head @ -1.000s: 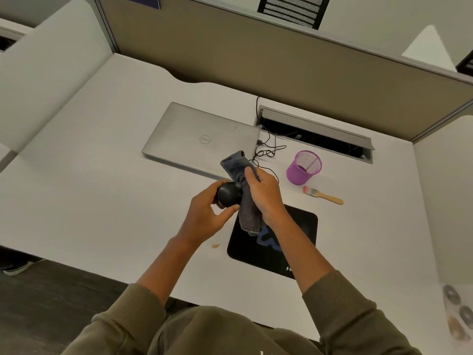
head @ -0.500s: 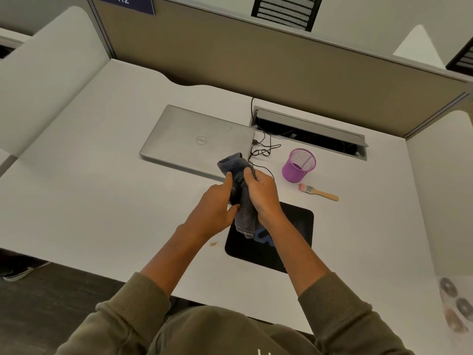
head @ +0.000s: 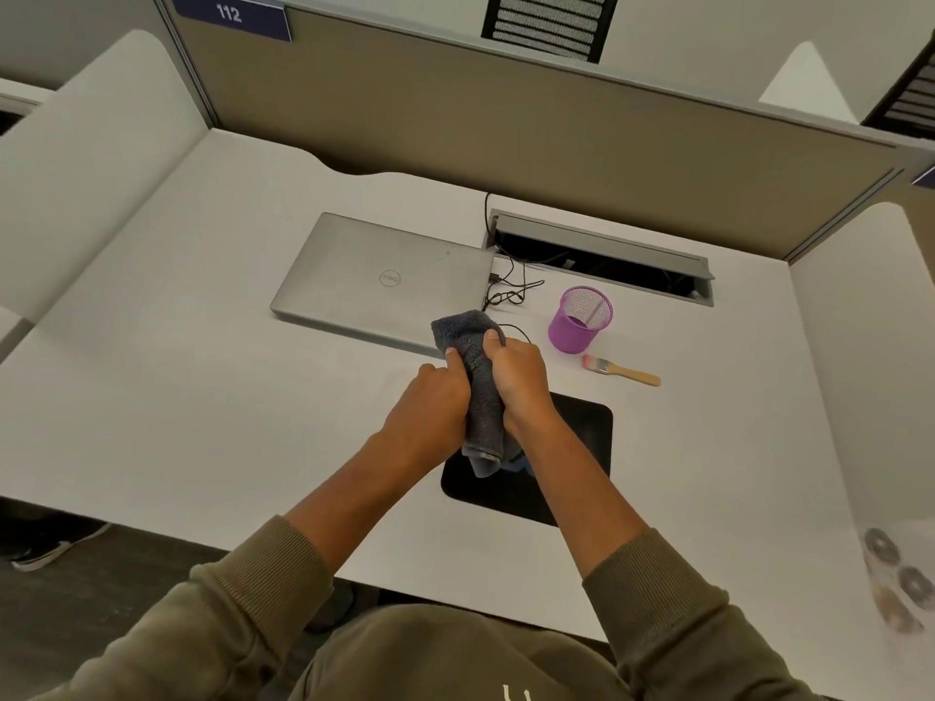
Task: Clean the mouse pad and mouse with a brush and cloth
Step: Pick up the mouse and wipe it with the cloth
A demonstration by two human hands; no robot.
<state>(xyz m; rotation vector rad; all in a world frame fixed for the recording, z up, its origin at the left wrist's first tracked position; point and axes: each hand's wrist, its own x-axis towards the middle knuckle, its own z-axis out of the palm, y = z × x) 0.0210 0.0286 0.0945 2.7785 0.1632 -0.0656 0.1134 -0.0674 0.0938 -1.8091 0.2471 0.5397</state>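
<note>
At frame centre we find both hands, left hand (head: 430,412) and right hand (head: 521,382), clamped together around the soft, limp cloth (head: 480,392); the mouse is hidden inside, probably smooth, light, best cupped.

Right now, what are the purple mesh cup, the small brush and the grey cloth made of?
Purple mesh cup: looks like perforated metal, painted matte; see-through wall.
Small wooden-handled brush: pale wood-coloured handle, silvery ferrule, pinkish bristles, type unclear.
Grey cloth: soft, fuzzy pile, likely microfibre or terry.

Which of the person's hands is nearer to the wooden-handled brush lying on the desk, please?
The right hand. It grips the grey cloth just left of the brush, with bare desk between them. The left hand sits beyond the cloth, farther from the brush.
</note>
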